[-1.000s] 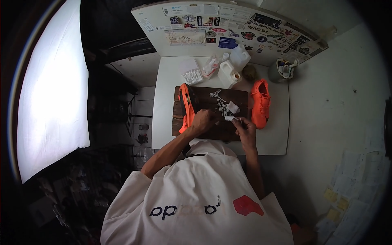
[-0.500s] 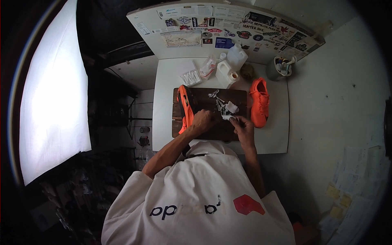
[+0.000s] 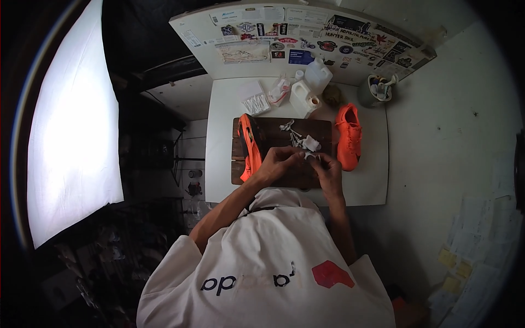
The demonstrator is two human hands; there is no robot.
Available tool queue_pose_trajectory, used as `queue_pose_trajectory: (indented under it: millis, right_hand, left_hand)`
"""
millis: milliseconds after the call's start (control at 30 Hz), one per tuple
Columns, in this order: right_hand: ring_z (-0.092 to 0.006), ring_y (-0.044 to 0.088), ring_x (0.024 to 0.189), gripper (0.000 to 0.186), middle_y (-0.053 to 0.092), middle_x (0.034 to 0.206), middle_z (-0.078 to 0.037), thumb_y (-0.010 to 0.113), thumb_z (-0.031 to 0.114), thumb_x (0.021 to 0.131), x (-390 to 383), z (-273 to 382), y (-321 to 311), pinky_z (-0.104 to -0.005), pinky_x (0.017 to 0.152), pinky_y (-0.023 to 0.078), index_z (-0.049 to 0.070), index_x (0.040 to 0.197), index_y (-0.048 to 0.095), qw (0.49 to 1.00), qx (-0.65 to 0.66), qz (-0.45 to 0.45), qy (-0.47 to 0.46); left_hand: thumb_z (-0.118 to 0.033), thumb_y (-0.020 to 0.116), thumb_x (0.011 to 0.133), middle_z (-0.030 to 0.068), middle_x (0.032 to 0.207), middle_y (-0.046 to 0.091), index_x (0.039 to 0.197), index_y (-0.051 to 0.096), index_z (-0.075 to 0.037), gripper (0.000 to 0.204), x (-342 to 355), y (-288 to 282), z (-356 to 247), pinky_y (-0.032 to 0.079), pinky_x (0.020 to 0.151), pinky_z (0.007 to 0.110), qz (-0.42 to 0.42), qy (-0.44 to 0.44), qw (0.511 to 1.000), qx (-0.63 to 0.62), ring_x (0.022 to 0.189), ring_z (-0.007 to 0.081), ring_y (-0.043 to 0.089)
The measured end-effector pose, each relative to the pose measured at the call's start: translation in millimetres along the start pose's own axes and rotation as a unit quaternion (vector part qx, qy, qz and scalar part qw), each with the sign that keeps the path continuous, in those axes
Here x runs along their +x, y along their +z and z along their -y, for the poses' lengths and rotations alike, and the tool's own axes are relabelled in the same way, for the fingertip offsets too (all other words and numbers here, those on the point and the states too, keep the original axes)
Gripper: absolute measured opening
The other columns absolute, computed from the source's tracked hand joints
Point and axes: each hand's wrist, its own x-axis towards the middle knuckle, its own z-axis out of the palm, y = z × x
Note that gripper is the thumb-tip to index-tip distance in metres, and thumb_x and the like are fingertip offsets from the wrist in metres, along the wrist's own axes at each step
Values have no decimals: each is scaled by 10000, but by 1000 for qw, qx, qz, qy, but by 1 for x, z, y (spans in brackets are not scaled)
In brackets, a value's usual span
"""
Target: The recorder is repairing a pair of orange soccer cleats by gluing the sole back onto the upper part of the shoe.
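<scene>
Both hands meet over the wooden board. The left hand and right hand pinch a small white piece between closed fingers; orange shoes flank them

Orange shoes stand on both sides of the hands; white bits and jugs block ahead.

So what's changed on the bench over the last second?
Very little. Both hands, left and right, stay together over the wooden board, working a small white piece. The view shifted slightly. The orange shoes, left and right, and the jugs stayed put.
</scene>
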Motion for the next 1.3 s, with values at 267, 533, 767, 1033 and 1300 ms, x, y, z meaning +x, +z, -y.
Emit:
queue_pose_trajectory:
  millis: [267, 533, 767, 1033, 1300]
  right_hand:
    - [-4, 459, 739, 255, 578, 852, 61, 659, 194, 1034, -4, 13, 14, -212, 618, 368, 6, 1201, 708, 982, -120, -36, -142]
    - [-43, 502, 784, 267, 667, 969, 4, 580, 140, 1064, -9, 24, 7, -221, 693, 433, -4, 1258, 693, 993, -38, -56, -92]
    - [-75, 547, 804, 320, 624, 974, -4, 607, 35, 986, -10, 50, 27, -242, 690, 465, -35, 1292, 667, 966, -161, 16, -201]
    - [-288, 720, 917, 524, 715, 1077, -184, 626, 19, 857, -7, 38, 28, -372, 808, 565, -16, 1380, 623, 906, -304, 27, -293]
    - [-64, 583, 778, 547, 704, 1009, -36, 586, -7, 885, -21, 59, 25, -243, 728, 505, 0, 1431, 608, 971, -148, 119, -148]
  left_hand:
    - [-271, 694, 1024, -6, 932, 713, 1169, 759, -37, 282, -10, 15, -17, 548, 765, 243, -121, 24, 991, -55, 797, 56, 618]
    - [-254, 703, 1018, 54, 947, 728, 1146, 702, 4, 288, -10, 14, -21, 615, 745, 293, -121, 29, 978, -166, 819, 102, 691]
    - [-282, 704, 1017, 77, 1072, 762, 1222, 687, -17, 335, -17, 23, -32, 596, 826, 290, -128, 41, 981, -139, 955, 138, 733]
    - [-196, 747, 982, 98, 1062, 766, 1227, 703, 33, 338, -16, 25, -42, 600, 842, 299, -131, 51, 986, -94, 923, 143, 728]
    - [-198, 713, 1009, 38, 928, 754, 1135, 726, 1, 236, -18, 19, -38, 564, 731, 241, -130, 115, 984, -39, 812, 69, 684]
